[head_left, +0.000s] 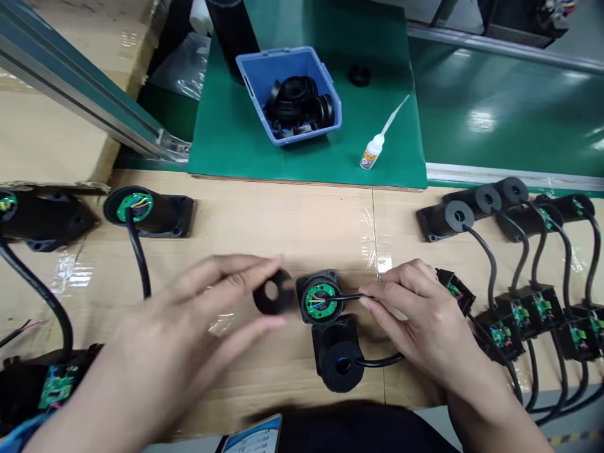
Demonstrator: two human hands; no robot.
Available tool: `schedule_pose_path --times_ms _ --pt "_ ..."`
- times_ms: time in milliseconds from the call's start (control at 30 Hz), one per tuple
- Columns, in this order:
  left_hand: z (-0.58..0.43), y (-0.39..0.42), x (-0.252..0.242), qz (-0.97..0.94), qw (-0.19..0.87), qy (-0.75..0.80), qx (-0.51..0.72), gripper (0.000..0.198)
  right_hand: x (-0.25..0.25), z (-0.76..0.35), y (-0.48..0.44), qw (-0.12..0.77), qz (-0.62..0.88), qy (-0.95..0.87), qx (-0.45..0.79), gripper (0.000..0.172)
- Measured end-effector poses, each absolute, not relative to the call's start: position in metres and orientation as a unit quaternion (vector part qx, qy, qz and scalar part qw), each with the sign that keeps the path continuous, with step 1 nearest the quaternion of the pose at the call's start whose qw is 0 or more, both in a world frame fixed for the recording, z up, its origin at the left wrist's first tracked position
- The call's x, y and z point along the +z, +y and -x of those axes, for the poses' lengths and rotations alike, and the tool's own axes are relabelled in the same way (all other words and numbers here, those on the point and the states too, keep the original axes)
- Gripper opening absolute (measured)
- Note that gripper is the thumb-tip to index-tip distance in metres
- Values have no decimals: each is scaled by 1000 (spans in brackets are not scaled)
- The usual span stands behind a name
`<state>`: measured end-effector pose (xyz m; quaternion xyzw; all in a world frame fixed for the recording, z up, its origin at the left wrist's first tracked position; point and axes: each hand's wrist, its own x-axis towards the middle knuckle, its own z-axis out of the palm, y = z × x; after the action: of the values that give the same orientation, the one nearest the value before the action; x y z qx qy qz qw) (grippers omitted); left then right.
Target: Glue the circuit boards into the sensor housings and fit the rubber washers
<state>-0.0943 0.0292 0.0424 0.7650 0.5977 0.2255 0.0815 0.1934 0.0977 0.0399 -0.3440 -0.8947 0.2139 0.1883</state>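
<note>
My left hand [207, 308] holds a black ring [272, 292] with a round hole between thumb and fingers, just left of an upright black housing. That housing shows a green circuit board [314, 308] with coloured wires. My right hand [410, 308] pinches the black cable [346, 297] that comes out of it. Directly below stands a second housing [340, 365], its top covered by a black ring, with its cable running right beneath my right hand.
A blue bin [287, 139] of black rings and a white glue bottle [372, 153] sit on the green mat [226, 145]. Housings with cables lie at left [165, 214] and right [438, 221]. Cabled boxes [542, 308] stand at the right.
</note>
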Motion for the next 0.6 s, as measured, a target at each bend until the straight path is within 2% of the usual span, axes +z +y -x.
schedule_pose_path --times_ms 167,367,600 --pt "47 21 43 -784 156 543 257 49 40 -194 99 187 342 -892 227 7" --pt "42 29 33 -800 135 540 223 49 40 -194 98 184 344 -892 229 9" --pt "45 40 42 -833 129 507 183 40 38 -194 98 180 344 -890 237 10"
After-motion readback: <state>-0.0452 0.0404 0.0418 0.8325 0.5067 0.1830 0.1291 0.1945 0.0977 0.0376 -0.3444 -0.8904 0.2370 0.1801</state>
